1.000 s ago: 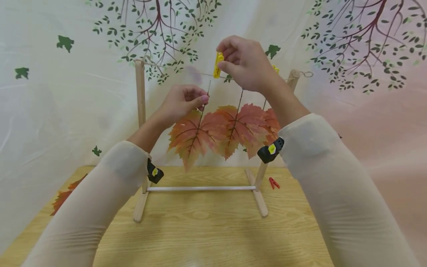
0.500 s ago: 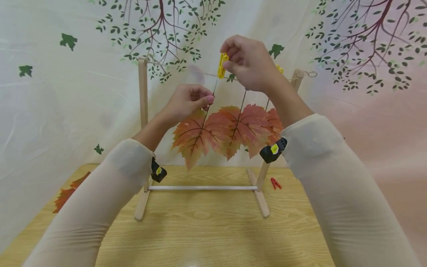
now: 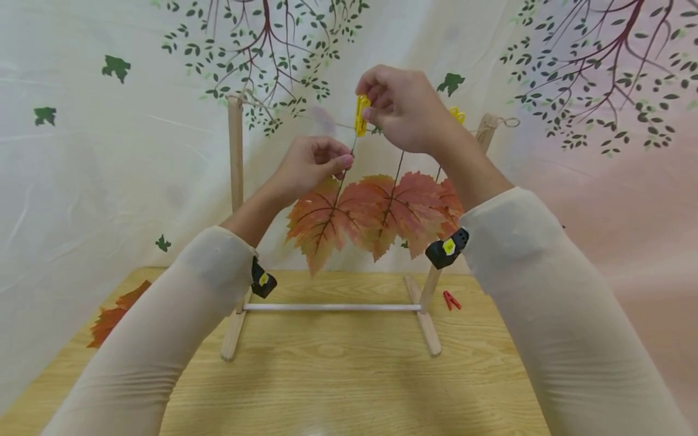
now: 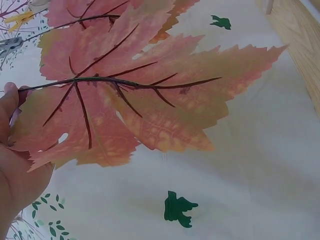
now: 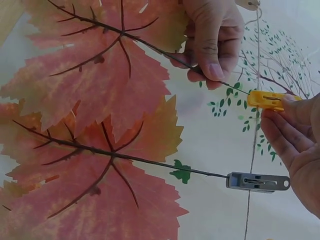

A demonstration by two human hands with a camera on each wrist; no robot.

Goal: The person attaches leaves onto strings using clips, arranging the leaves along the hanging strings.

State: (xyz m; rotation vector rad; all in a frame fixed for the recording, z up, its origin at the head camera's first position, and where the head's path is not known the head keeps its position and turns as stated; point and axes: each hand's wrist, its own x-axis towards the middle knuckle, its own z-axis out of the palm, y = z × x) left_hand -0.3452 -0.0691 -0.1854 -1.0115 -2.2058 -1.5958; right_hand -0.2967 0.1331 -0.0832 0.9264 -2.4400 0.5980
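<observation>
My left hand (image 3: 313,166) pinches the dark stem of an orange-red artificial maple leaf (image 3: 329,221) between thumb and fingers. Above it, my right hand (image 3: 406,109) pinches a yellow clothespin (image 3: 362,116) at the twine (image 3: 305,117). In the right wrist view the nose of the yellow clothespin (image 5: 265,101) lies over the twine, and the stem's tip meets it; whether it grips the stem I cannot tell. Beside it, a grey clothespin (image 5: 257,182) holds a second leaf (image 5: 135,185) by its stem on the twine.
Wooden posts (image 3: 235,157) carry the twine, joined below by a white rod (image 3: 332,307). Another yellow clothespin (image 3: 457,114) sits on the twine at right, near a partly hidden leaf (image 3: 448,203). A red clothespin (image 3: 451,300) and another leaf (image 3: 117,315) lie on the table (image 3: 327,375).
My right hand has lowered the yellow clothespin to the twine and the stem's tip, closing the gap seen earlier. My left hand keeps its pinch; the head view has shifted slightly.
</observation>
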